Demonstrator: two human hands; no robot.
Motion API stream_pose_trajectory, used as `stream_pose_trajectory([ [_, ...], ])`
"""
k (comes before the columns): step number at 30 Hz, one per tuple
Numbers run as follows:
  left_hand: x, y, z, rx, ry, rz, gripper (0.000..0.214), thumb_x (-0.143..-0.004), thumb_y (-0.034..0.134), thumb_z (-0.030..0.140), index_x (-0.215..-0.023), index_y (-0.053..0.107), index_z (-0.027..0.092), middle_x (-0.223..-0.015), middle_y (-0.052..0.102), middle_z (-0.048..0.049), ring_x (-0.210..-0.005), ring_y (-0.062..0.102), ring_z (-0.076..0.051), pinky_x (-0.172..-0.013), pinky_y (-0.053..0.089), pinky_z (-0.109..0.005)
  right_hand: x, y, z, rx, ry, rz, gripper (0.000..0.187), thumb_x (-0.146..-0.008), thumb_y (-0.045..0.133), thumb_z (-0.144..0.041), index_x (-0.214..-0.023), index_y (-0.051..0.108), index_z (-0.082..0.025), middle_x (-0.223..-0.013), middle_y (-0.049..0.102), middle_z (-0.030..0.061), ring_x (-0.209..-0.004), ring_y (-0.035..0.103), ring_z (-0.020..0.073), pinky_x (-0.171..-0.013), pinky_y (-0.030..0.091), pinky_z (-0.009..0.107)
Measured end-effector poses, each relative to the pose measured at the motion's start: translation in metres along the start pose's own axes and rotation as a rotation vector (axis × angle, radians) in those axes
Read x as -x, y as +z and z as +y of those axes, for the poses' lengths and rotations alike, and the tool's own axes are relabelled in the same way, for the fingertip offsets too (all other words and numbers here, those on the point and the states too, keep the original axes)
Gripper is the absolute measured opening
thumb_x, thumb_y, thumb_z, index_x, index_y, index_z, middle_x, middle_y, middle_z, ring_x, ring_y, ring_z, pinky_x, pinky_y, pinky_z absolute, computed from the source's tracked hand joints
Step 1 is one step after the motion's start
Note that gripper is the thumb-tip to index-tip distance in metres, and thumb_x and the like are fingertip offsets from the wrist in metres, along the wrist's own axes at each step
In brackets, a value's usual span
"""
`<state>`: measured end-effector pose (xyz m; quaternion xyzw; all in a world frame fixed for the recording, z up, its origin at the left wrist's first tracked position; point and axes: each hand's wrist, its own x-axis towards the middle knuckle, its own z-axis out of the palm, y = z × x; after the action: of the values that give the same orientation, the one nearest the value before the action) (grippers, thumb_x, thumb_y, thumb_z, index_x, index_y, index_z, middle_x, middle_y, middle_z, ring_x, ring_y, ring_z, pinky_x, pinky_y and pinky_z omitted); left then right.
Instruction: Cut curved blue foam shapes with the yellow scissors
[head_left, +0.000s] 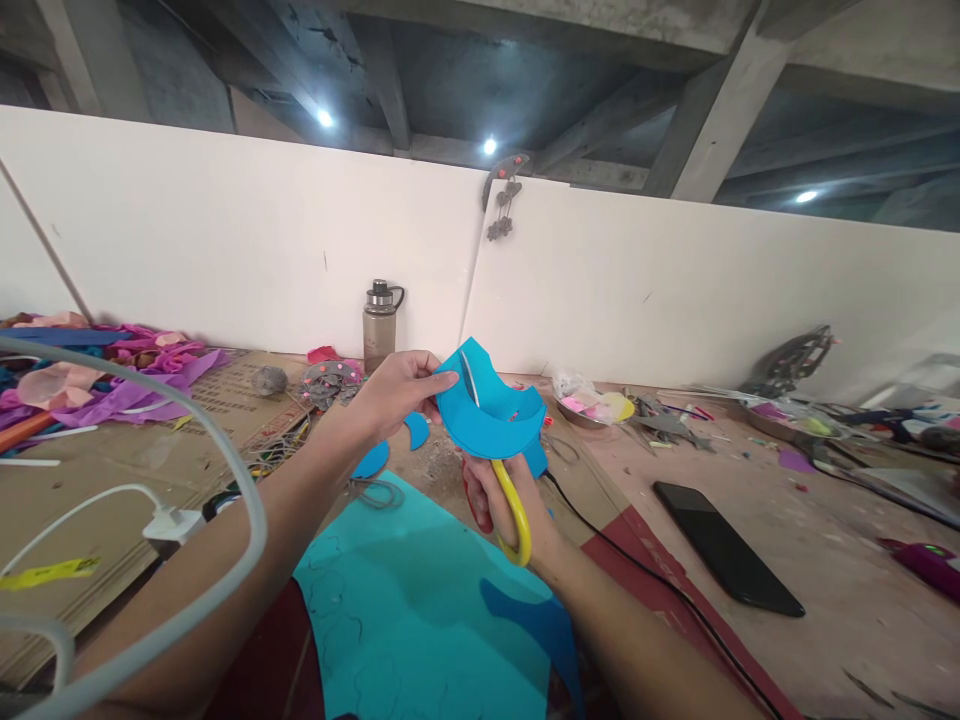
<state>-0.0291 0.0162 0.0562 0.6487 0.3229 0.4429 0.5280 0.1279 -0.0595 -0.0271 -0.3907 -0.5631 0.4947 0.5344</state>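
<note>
My left hand pinches the left edge of a bright blue sheet, perhaps felt or foam, held up above the table. Below it, my right hand grips scissors with a yellow and a red handle. A scissor blade shows through the cut in the blue sheet; the other blade is hidden. Under my hands lies a large turquoise sheet with thin drawn curves. A darker blue offcut rests on its right side. Small blue cut pieces lie behind my left wrist.
A water bottle stands against the white partition. At right lie a black phone and a purple tool. A white cable loops across the left foreground. Coloured fabric scraps pile up at far left.
</note>
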Motion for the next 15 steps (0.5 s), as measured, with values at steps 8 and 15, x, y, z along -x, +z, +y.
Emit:
stream_pose_trajectory([
  [8,0.0010,0.0009,0.0002,0.012,-0.012,0.004,0.043,-0.066,0.084,0.050,-0.071,0.058,0.016,-0.058,0.064,-0.0008,-0.048,0.060,-0.011,-0.047,0.051,-0.024,0.0015,0.0017,0.0013,-0.025,0.018,0.038,0.046,-0.079,0.069,-0.051,-0.066,0.035,-0.023,-0.047,0.039,-0.0087,-0.034,0.033,0.0066,-0.034,0.024,0.021],
  [15,0.0001,-0.0013,-0.0032,-0.005,-0.014,-0.010,0.040,-0.071,0.081,0.049,-0.073,0.059,0.015,-0.060,0.065,-0.0010,-0.049,0.060,-0.011,-0.050,0.051,-0.024,-0.0015,-0.0011,0.0044,-0.033,0.038,0.018,0.041,-0.076,0.071,-0.046,-0.063,0.041,-0.022,-0.046,0.040,-0.0075,-0.033,0.037,0.0079,-0.032,0.029,0.022],
])
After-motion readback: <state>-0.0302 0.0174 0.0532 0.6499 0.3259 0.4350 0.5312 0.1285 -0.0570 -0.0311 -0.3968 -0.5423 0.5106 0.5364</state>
